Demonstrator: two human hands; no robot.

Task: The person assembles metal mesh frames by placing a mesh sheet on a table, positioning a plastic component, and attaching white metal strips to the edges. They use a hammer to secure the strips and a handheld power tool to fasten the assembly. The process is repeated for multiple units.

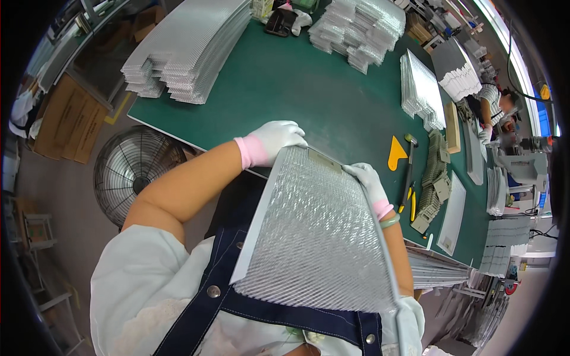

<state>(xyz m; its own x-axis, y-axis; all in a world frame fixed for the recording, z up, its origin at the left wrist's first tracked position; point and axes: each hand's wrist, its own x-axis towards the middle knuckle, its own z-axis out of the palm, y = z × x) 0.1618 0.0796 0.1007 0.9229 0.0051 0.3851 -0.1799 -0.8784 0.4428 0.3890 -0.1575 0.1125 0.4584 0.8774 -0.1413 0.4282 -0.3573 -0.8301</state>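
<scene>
A silver metal mesh filter panel (314,231) is tilted up in front of my body, its near end against my chest. My left hand (278,141), in a white glove with a pink cuff, is closed around the far left corner. At the far right corner, my right hand (368,183) grips the panel's side, fingers bent over the edge. A small greyish-beige plate (325,161) sits on the far edge between my hands. The panel's left side has a pale metal frame strip; its underside is hidden.
Stacks of mesh sheets (196,47) stand on the green table (267,89). To the right lie a yellow scraper (396,153), a hammer (408,169), yellow-handled pliers (413,204) and a pile of beige plates (436,178). A fan (139,172) stands left; a co-worker (493,104) is at far right.
</scene>
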